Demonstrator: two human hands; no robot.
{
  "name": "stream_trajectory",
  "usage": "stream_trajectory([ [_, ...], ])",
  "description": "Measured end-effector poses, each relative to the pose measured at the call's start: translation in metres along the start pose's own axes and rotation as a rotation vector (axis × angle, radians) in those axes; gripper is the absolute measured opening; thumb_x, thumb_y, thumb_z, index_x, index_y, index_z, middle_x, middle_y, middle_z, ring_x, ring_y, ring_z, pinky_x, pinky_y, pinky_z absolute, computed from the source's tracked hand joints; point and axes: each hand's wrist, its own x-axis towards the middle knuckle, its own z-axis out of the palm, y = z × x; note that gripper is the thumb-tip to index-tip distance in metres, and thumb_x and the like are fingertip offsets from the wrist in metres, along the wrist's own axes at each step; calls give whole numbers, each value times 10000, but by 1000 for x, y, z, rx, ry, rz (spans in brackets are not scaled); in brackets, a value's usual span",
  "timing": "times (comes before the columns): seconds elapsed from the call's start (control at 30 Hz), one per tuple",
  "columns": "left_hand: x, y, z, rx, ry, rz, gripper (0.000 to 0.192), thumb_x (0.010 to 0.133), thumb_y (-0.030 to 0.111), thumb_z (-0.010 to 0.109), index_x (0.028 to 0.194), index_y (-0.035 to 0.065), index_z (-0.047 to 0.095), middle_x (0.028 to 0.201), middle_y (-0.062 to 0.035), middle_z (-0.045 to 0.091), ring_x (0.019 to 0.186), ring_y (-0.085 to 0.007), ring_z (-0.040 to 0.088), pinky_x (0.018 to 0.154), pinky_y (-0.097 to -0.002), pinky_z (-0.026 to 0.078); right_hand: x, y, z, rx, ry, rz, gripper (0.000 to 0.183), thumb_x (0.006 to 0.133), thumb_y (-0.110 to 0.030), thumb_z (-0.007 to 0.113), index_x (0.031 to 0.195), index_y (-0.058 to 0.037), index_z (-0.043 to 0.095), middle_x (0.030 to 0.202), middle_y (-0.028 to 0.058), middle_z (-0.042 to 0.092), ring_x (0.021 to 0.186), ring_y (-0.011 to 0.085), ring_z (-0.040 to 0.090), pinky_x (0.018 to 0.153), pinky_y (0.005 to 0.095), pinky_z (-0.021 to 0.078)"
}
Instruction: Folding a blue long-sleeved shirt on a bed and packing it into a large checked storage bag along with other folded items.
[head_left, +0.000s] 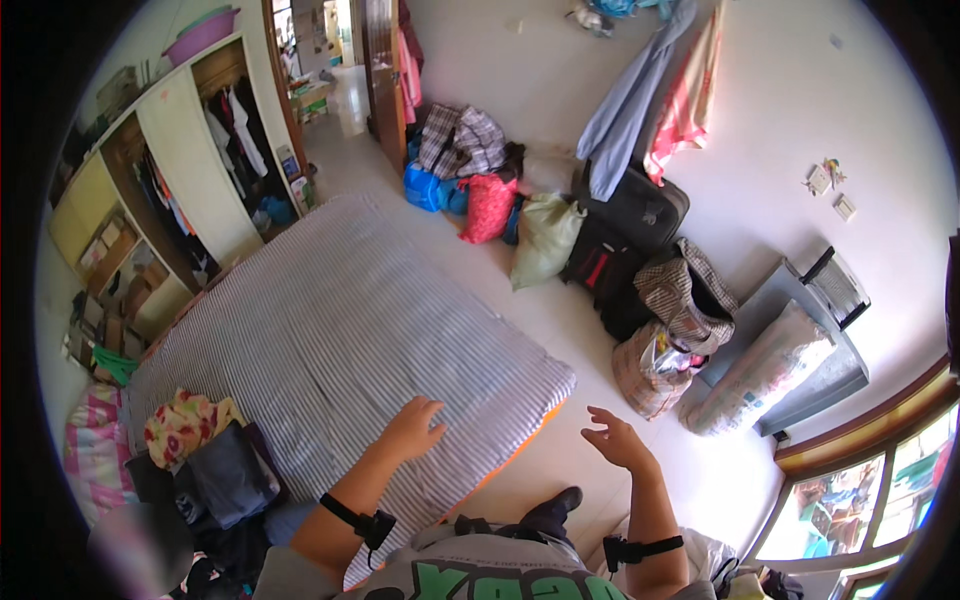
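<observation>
Both of my hands are held out in front of me with nothing in them. My left hand hovers over a striped grey-and-white sheet spread on the bed, its fingers apart; whether it touches the cloth I cannot tell. My right hand hangs above the pale floor, beyond the bed's corner, with the fingers slightly curled and apart. Orange fabric shows beneath the sheet along the near edge. Dark folded clothes and a flowered blanket are piled at the bed's left end.
Bags line the wall: a red sack, a pale green sack, a black suitcase and a checked bag. A plastic-wrapped roll leans at right. An open wardrobe stands left, near a doorway. My shoe is beside the bed.
</observation>
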Motion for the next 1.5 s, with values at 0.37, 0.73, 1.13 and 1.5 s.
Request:
stream_trajectory([
  [0.37,152,158,20,-43,-21,-82,478,920,251,604,1323,14,508,1262,-211,524,1157,-323,540,997,-383,439,63,111,-176,130,206,-84,623,854,-199,719,1382,-33,432,1156,249,632,927,297,694,813,374,542],
  [0.73,323,139,65,-115,-30,-26,468,913,265,613,1299,16,524,1260,-228,539,1175,-355,528,1017,-410,420,206,151,-273,83,-3,-79,454,858,-261,710,1219,-10,598,1076,190,685,964,290,685,808,356,537],
  [1.13,523,118,-17,-178,112,-100,460,909,262,598,1290,15,524,1288,-235,523,1178,-377,526,1006,-419,432,495,81,-340,40,-101,-226,349,882,-170,690,1178,-1,617,1002,129,696,917,180,671,809,303,532],
  [1.5,570,39,-86,-291,386,-533,429,910,213,592,1276,-6,544,1234,-233,565,1102,-344,578,969,-405,455,796,-41,-245,-10,-596,-447,449,885,-294,674,1215,-2,587,1099,159,672,940,230,667,810,339,525],
])
